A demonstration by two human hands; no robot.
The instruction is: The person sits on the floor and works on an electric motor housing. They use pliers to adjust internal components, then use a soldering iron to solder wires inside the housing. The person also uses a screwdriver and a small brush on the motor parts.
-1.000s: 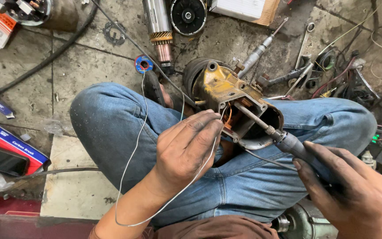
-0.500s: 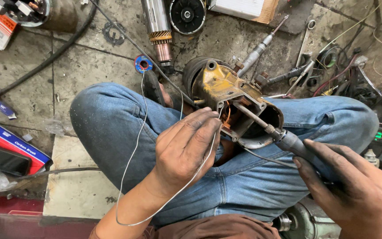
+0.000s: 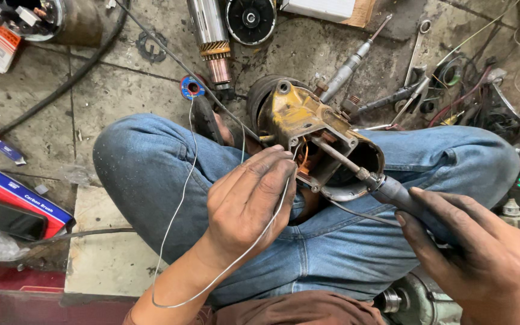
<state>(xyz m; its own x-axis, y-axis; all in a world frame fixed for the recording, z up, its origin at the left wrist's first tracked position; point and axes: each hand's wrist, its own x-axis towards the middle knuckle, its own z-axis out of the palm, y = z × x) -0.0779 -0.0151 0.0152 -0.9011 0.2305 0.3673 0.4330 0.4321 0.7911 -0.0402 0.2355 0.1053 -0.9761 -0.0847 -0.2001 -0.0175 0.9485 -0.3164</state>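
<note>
We are sitting cross-legged on the floor, and we are keeping a yellow motor housing on our lap, between our knees in blue jeans. Its open end is turning toward our right side.

Our left hand is closing its fingers around a thin solder wire and is bringing the end of the wire to the edge of the housing opening. The wire is making a long loop beside our left forearm and is going up to a small blue spool that is lying on the floor just beyond our left knee.

Our right hand is gripping the grey handle of a soldering iron. The metal rod of the iron is reaching into the open end of the housing, near the copper parts inside; we cannot tell if the tip is touching them.

On the floor behind the housing, a motor armature, a round black cover and a screwdriver are lying. A wrench is lying near a heap of tangled wires. At our left, a red and blue box is lying beside a black phone.
</note>
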